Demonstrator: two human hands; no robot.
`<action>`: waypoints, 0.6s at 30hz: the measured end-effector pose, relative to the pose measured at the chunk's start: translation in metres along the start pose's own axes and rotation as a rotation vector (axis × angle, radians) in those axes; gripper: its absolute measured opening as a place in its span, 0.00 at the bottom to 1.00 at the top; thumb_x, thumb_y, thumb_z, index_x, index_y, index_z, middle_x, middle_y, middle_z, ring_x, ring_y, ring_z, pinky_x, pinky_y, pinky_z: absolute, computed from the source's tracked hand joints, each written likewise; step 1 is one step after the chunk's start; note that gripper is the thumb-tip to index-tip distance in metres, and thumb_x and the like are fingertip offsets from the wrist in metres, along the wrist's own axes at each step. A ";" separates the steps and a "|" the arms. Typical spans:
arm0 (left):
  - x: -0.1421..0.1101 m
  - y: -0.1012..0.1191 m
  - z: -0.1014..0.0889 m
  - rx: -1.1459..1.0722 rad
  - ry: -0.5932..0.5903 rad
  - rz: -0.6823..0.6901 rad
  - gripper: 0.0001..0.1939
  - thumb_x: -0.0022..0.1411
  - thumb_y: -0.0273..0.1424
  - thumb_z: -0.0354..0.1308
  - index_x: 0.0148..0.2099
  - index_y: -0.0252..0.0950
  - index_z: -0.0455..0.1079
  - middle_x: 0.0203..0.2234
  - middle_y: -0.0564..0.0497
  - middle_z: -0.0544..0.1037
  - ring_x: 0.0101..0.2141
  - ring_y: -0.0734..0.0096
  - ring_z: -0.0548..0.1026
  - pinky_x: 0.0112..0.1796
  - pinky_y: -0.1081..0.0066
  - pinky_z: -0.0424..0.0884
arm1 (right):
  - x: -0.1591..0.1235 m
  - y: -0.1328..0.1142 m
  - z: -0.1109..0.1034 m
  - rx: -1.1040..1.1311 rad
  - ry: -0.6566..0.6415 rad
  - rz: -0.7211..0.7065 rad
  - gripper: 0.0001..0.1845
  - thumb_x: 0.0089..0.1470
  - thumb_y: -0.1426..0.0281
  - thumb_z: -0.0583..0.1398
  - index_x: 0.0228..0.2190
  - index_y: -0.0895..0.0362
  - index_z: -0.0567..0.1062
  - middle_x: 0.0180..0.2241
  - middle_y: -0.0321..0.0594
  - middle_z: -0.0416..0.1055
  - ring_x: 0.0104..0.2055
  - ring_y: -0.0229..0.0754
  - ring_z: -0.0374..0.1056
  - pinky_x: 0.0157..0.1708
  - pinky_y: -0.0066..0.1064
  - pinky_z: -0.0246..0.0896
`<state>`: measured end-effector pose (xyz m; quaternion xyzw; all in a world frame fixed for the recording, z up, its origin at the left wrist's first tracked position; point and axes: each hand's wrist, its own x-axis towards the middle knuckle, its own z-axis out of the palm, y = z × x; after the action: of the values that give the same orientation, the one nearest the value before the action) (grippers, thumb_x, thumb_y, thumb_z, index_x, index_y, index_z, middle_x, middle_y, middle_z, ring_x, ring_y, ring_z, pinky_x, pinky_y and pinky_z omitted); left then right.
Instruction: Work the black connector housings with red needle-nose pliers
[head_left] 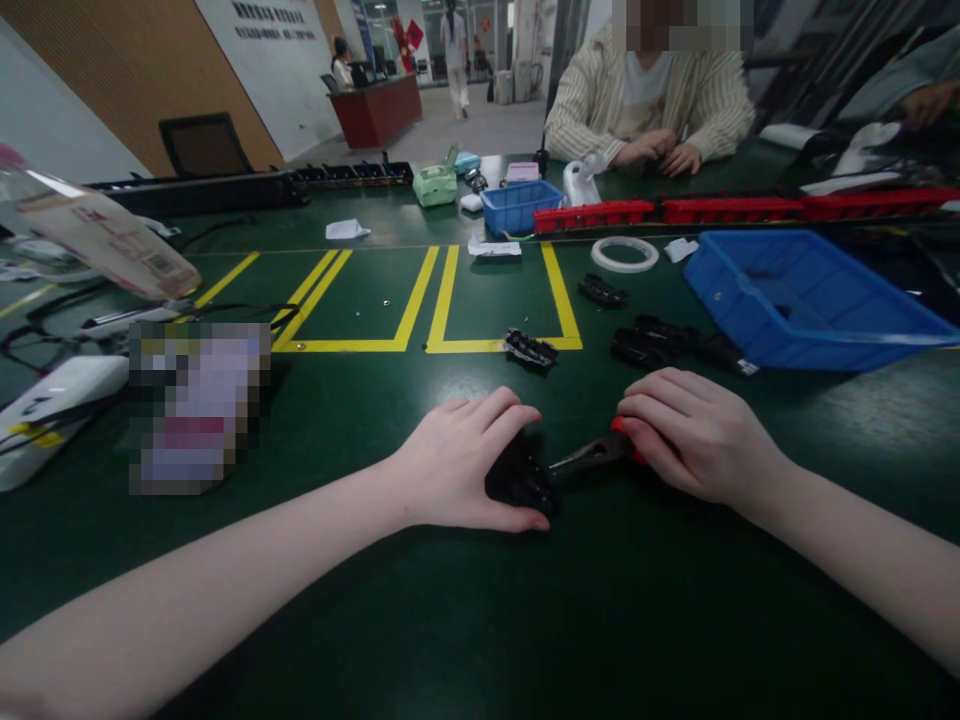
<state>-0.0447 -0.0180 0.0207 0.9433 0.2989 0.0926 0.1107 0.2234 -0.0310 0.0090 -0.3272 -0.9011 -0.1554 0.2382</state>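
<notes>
On the dark green tabletop [480,620], btwn. the two hands, sits a small, black, ridged, prob. plastic part [529,482]. L hand [457,462] is curved over it, thumb on the near side, fingers on the far side, pinching it by its edges w/ the palm arched above; how hard it presses, can't tell. R hand [694,430] is wrapped round the red grips of steel long-nose pliers [589,457], tip pointing at the part's right side; whether it touches, can't tell.

Handling, my guess: part is light, stiff, maybe a bit slick, w/ thin ribs that could chip or snap under a hard squeeze. Best hold = the thicker outer edges, thumb opp. fingers, kept low vs. the table so it doesn't skid. Pliers look heavier & rigid; take them by the grips, well back from the metal nose.

Beyond the hands: a black part w/ pale edges [531,349] by the yellow tape outline [566,300], a cluster of similar black pieces [649,342] nr. the big blue plastic bin [810,300], & one more black piece [601,290] below the white tape roll [624,265].
</notes>
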 end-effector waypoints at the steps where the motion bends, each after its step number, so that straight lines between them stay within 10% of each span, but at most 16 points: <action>1: 0.000 0.000 0.000 -0.006 -0.006 -0.004 0.41 0.51 0.58 0.59 0.57 0.34 0.59 0.46 0.44 0.69 0.39 0.59 0.74 0.36 0.63 0.72 | 0.000 0.000 0.000 0.012 -0.002 0.006 0.09 0.58 0.74 0.54 0.29 0.61 0.72 0.29 0.46 0.72 0.32 0.44 0.67 0.29 0.35 0.64; 18: 0.002 -0.008 0.003 -0.272 -0.019 0.068 0.42 0.52 0.47 0.66 0.61 0.36 0.54 0.49 0.45 0.72 0.47 0.59 0.72 0.45 0.63 0.69 | 0.001 -0.005 -0.001 -0.009 0.003 0.059 0.07 0.58 0.72 0.54 0.30 0.60 0.71 0.29 0.46 0.72 0.31 0.44 0.67 0.29 0.35 0.64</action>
<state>-0.0466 -0.0108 0.0157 0.9301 0.2504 0.1269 0.2370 0.2201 -0.0344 0.0099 -0.3545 -0.8900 -0.1527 0.2427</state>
